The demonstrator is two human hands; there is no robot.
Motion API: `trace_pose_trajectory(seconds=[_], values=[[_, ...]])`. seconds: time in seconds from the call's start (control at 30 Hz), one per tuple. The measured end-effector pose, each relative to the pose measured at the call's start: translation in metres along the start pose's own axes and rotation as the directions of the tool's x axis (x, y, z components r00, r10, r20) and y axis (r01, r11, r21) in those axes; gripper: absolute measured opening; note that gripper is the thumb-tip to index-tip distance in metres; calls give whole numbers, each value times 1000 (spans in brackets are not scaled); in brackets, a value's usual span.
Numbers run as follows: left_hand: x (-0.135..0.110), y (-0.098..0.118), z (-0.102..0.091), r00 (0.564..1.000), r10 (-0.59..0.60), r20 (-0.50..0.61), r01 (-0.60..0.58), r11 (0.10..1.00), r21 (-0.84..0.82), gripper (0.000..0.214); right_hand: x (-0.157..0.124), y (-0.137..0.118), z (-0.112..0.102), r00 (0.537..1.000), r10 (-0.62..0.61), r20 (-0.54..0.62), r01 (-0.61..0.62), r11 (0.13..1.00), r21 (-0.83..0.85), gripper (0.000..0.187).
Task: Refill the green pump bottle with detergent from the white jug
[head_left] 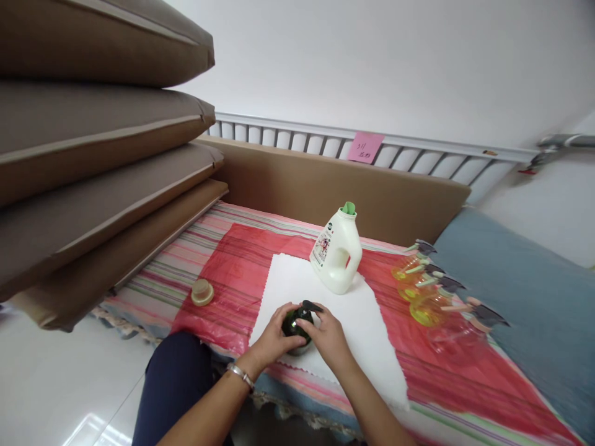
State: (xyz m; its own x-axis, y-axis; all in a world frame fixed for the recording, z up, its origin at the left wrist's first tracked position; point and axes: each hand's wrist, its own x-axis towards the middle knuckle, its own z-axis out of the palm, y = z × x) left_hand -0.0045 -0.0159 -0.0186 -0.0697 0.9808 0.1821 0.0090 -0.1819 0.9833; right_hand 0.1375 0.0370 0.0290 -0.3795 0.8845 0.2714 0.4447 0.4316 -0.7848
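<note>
A round dark green bottle point(290, 322) with a black pump-like head point(312, 305) stands at the front of a white cloth. My left hand point(274, 334) is wrapped around its left side, thumb across the front. On the other side, my right hand point(329, 337) grips the bottle near its neck, with the thumb on the front and the black nozzle by the fingers. Behind them, an uncapped white jug point(341, 263) with a handle and a green pouring spout stands upright. A pale translucent cap point(202, 292) lies to the left on the red sheet.
Several spray bottles point(427, 310), yellow and pinkish, stand in a row at the right on the red plastic sheet point(232, 266). Stacked brown cushions point(106, 173) rise at the left. A brown board point(316, 186) and a radiator with a pink note point(365, 147) are behind.
</note>
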Motion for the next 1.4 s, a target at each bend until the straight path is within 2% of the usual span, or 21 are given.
trace_pose_trajectory(seconds=[0.13,0.27,0.4,0.53,0.77,0.93,1.0,1.1,1.23,1.4], values=[[-9,19,-14,999,-38,32,39,999,-19,78,-2,-2,3,999,25,-31,-26,1000,-17,26],[-23,59,-25,993,-2,115,27,976,-218,79,-2,-2,4,999,33,-20,-33,999,-14,26],[-34,94,-25,979,75,188,5,919,-395,84,-1,0,5,1000,24,-3,-24,1000,7,27],[-38,106,-21,968,115,222,-10,905,-425,85,-3,4,5,1000,-3,-6,3,1000,-1,32],[-39,102,-20,969,129,211,-65,956,-287,87,-6,7,3,998,-51,-22,49,995,-83,43],[-43,108,-20,982,76,174,-67,996,-57,85,-25,-15,-24,992,-76,-99,60,985,-160,43],[-43,113,-17,982,53,180,-58,998,23,85,-39,-34,-37,971,-167,-173,128,967,-220,36],[-42,118,-10,980,43,194,-59,995,76,88,-56,-68,-48,908,-379,-177,326,907,-267,31],[-43,120,0,974,93,205,-122,983,134,91,-63,-99,-42,877,-473,-87,449,870,-205,38],[-49,121,3,965,164,204,-202,962,182,91,-61,-103,-28,856,-517,-26,507,847,-158,43]])
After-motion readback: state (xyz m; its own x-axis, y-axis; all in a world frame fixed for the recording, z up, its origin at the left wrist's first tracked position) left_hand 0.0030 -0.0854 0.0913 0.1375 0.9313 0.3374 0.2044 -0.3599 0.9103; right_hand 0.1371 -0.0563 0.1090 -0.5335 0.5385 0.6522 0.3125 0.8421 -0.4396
